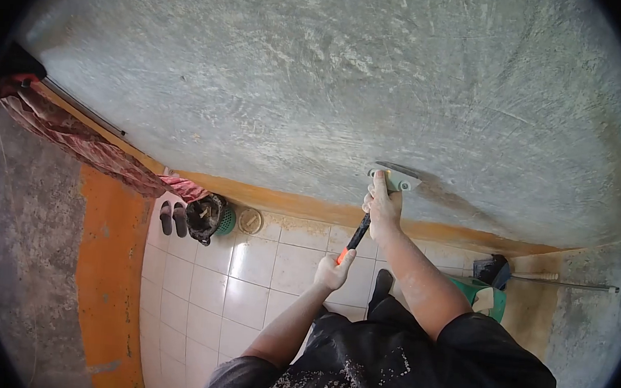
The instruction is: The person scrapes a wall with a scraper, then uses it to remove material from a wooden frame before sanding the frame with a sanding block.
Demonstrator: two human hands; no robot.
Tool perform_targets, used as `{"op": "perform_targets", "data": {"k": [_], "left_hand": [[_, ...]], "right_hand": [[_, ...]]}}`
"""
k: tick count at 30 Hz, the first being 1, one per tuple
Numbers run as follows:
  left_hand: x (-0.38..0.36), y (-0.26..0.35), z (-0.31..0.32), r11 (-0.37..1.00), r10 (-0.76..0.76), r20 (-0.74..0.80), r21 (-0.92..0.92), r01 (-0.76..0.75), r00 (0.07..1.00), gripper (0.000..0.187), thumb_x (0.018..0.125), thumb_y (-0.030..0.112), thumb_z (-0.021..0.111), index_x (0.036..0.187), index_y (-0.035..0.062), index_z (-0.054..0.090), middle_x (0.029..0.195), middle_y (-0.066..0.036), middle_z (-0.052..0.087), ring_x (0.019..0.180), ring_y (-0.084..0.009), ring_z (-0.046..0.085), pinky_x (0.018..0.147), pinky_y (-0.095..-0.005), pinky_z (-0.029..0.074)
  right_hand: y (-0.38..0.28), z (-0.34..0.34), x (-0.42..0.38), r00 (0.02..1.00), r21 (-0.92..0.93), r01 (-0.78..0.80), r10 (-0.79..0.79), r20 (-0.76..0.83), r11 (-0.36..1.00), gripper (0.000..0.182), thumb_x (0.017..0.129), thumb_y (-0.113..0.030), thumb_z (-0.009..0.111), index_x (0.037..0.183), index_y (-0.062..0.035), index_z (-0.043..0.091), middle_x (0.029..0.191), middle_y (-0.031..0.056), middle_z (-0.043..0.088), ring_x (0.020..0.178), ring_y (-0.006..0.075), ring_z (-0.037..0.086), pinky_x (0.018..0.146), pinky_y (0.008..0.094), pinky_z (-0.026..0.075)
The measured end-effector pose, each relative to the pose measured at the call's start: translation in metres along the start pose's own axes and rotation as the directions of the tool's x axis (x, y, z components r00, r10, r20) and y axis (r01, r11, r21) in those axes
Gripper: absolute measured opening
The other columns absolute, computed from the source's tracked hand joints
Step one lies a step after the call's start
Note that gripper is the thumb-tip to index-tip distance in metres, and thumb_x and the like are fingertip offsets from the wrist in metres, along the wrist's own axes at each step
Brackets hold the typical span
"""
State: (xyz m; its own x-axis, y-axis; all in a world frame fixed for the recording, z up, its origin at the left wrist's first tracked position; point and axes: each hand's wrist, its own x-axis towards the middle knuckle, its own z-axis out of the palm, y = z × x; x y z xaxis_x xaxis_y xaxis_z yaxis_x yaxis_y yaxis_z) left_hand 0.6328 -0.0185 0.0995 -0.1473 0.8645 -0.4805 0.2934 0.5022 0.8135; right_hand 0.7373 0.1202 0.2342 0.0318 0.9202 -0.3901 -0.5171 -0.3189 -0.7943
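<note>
**Both hands on a scraper, blade pressed to a grey wall**

Right hand (pixel 383 203) wrapped high on the shaft of a scraper (pixel 375 210), just under the pale blade head lying flat against the rough grey wall (pixel 297 83). Left hand (pixel 333 272) closed around the orange end of the handle, lower and nearer the body. Both arms bare below black sleeves. Below, a white tiled floor (pixel 244 298) edged by an orange strip; a pair of dark slippers (pixel 173 218) beside a green basket (pixel 227 220) at the wall's foot. Reddish cloth (pixel 74 139) draped at left; green bin (pixel 488 299) at right.
</note>
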Motion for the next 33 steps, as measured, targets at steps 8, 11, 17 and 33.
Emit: {"op": "perform_targets", "data": {"k": [8, 11, 17, 33], "left_hand": [[-0.004, -0.004, 0.006, 1.0, -0.001, -0.011, -0.022, 0.001, 1.0, 0.064, 0.082, 0.057, 0.054, 0.059, -0.002, 0.054, 0.05, -0.014, 0.049, 0.051, -0.0199, 0.049, 0.053, -0.0398, 0.041], [-0.004, 0.008, -0.001, 1.0, -0.009, 0.002, 0.03, 0.009, 1.0, 0.065, 0.082, 0.059, 0.052, 0.061, -0.0025, 0.056, 0.051, -0.015, 0.05, 0.053, -0.0226, 0.053, 0.054, -0.0399, 0.041], [-0.004, 0.001, 0.003, 1.0, 0.01, -0.011, 0.008, -0.01, 1.0, 0.067, 0.081, 0.061, 0.052, 0.057, -0.0021, 0.054, 0.051, -0.016, 0.05, 0.053, -0.022, 0.054, 0.054, -0.0404, 0.042], [-0.006, 0.006, 0.003, 1.0, 0.026, -0.011, -0.009, -0.026, 1.0, 0.055, 0.084, 0.053, 0.054, 0.06, 0.0031, 0.054, 0.051, -0.003, 0.048, 0.049, -0.0123, 0.047, 0.047, -0.0319, 0.038]], "right_hand": [[0.001, -0.002, -0.002, 0.999, -0.028, -0.021, 0.019, -0.043, 0.999, 0.026, 0.088, -0.034, 0.059, 0.074, -0.0158, 0.046, 0.059, -0.0073, 0.036, 0.043, 0.0034, 0.029, 0.04, 0.0207, 0.025], [0.0, 0.001, 0.0, 0.998, 0.024, 0.047, -0.048, 0.04, 0.999, 0.025, 0.089, -0.034, 0.059, 0.075, -0.016, 0.048, 0.059, -0.0074, 0.036, 0.043, 0.0033, 0.029, 0.04, 0.021, 0.025], [0.005, -0.003, 0.003, 1.0, -0.012, -0.012, 0.011, -0.017, 1.0, 0.023, 0.089, -0.034, 0.058, 0.077, -0.0157, 0.049, 0.06, -0.0076, 0.035, 0.044, 0.0033, 0.029, 0.04, 0.0205, 0.025], [0.002, -0.003, 0.002, 1.0, -0.007, -0.023, 0.023, -0.015, 1.0, 0.027, 0.089, -0.035, 0.058, 0.073, -0.0161, 0.047, 0.059, -0.0075, 0.035, 0.044, 0.003, 0.03, 0.04, 0.0209, 0.025]]}}
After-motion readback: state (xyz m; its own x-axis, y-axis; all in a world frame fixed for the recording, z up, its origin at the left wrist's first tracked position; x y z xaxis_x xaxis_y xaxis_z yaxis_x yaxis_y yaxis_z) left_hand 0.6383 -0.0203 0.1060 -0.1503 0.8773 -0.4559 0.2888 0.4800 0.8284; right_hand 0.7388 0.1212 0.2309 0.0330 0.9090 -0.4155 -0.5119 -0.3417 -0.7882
